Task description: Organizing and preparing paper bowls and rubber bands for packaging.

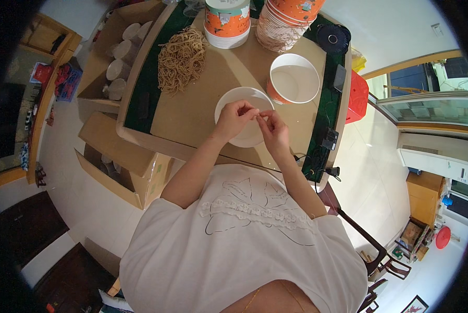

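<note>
My left hand (234,119) and my right hand (274,134) meet above a white paper tub (244,94) at the front of the table. Both hands are pinched, fingertips together; whatever lies between them is too small to make out. Just to the right, another paper tub (295,63), white inside with an orange outer wall, stands upright with its mouth up. A tangled heap of tan cord (182,60) lies at the back left. Behind stand an upside-down stack of orange-printed tubs (226,25) and a taller stack of tubs (283,23) with cord strands hanging over it.
A flat cardboard sheet (192,120) covers most of the green table top. Along the right edge are a round black object (333,38) and a small black device (330,139) with cables. Cardboard boxes (120,156) stand on the left, one holding white cups (118,70). A red object (357,96) stands at the right.
</note>
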Available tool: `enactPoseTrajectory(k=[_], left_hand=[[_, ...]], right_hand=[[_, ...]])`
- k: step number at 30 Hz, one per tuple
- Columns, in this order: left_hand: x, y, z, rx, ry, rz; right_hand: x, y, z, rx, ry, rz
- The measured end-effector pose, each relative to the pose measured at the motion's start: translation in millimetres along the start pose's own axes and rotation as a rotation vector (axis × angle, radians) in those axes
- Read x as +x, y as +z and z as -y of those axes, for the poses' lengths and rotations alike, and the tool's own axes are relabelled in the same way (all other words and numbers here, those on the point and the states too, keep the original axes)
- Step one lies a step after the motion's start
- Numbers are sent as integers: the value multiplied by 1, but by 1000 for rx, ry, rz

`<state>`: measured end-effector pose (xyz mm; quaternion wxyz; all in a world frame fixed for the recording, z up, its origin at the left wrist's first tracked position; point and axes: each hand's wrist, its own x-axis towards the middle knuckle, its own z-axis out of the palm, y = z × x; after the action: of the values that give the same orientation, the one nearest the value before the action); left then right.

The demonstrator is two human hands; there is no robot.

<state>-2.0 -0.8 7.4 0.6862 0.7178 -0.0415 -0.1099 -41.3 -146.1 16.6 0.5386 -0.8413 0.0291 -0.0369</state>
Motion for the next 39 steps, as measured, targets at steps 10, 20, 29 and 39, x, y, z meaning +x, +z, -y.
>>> enactPoseTrajectory(k=[10,20,29,39], left_hand=[[-2,7,0,142,89,-144],[-3,11,-2,178,121,-264],[-8,5,-25,183,65,-68],[-24,-2,-69,247,46,105]], right_hand=[[-1,4,-9,2,-41,17],[-2,6,-6,60,29,28],[11,-12,-11,449,65,139],[12,-42,-8,63,-396,200]])
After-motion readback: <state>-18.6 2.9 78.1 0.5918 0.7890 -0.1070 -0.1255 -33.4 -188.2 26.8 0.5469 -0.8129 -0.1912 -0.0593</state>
